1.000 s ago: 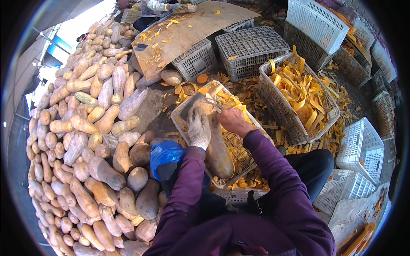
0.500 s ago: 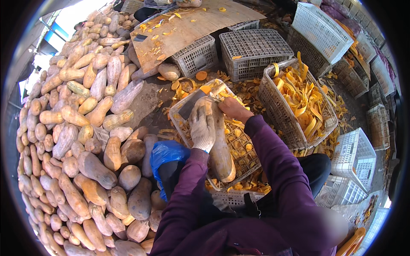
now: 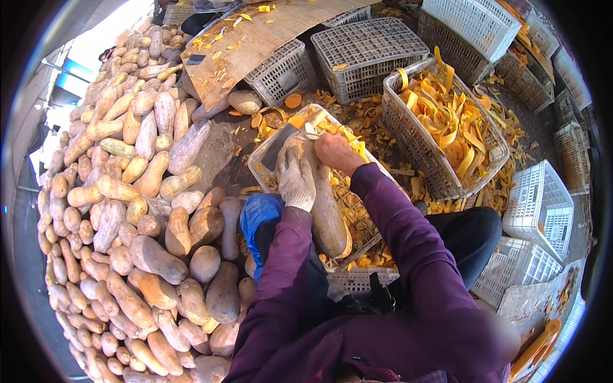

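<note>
A long tan butternut squash lies lengthwise over a white plastic crate, its near end toward me. My left hand, in a pale knit glove, is wrapped over the squash's far part. My bare right hand is closed beside the far end around a small metal-bladed tool, whose handle the fist hides. The blade sits close to the squash's far end; I cannot tell whether it touches. Orange peel and cut pieces lie under and around the squash.
A big heap of squashes fills the left side. At right stands a crate of orange peel strips. An upturned crate and a brown board lie beyond. White crates stand at far right; peel scraps litter the floor.
The whole view has shifted slightly. Both hands stay at the squash's far end, and the right hand with the bladed tool has moved a little against it.
</note>
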Motion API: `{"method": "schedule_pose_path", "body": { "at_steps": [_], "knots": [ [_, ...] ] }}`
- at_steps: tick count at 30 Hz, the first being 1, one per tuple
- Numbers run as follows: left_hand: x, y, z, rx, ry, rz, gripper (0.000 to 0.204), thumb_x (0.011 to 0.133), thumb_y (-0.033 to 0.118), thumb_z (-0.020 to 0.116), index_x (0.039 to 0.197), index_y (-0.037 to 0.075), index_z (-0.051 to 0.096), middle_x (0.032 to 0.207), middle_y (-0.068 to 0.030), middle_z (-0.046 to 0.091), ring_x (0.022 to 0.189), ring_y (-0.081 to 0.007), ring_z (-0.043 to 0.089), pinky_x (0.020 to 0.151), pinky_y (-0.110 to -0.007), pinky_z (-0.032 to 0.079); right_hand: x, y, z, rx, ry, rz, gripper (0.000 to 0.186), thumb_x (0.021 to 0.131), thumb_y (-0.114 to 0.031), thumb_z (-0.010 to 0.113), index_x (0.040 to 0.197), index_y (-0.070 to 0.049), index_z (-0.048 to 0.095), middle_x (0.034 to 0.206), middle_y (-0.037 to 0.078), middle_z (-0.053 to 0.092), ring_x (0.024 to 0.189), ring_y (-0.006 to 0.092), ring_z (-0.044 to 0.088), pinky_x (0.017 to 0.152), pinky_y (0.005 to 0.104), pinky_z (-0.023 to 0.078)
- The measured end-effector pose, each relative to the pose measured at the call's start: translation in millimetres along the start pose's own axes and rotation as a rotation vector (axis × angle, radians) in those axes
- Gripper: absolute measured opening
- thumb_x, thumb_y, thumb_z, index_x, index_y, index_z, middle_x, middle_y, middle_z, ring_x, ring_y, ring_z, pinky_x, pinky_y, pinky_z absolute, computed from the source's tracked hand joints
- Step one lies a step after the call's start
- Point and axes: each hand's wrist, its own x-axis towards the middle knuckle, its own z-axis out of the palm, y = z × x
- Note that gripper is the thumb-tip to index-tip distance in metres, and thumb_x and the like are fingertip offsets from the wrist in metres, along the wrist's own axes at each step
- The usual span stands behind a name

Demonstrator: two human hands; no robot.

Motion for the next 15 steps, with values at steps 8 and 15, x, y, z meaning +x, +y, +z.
{"method": "schedule_pose_path", "body": {
  "at_steps": [8, 15],
  "knots": [
    [-1, -11, 4, -0.044, -0.050, -0.041, 0.059, 0.113, 0.042, 0.042, 0.156, 0.002, 0.049, 0.161, -0.0284, 0.044, 0.144, -0.0485, 0.045, 0.123, -0.051, 0.036, -143, -35, -10, 0.070, 0.050, -0.078, 0.016, 0.097, -0.012, 0.057, 0.090, 0.000, 0.063, 0.065, 0.019, 0.063, 0.058, 0.0391, 0.065, 0.053, 0.0492, 0.052],
    [5, -44, -14, -0.018, -0.180, -0.222, 0.065, 0.114, 0.045, 0.039, 0.159, -0.001, 0.044, 0.167, -0.0263, 0.040, 0.151, -0.0446, 0.042, 0.125, -0.046, 0.036, -327, -88, -72, -0.069, -0.599, -0.049, 0.024, 0.097, -0.019, 0.056, 0.102, 0.003, 0.064, 0.074, 0.021, 0.069, 0.065, 0.0401, 0.071, 0.057, 0.0510, 0.056]
  ]
}}
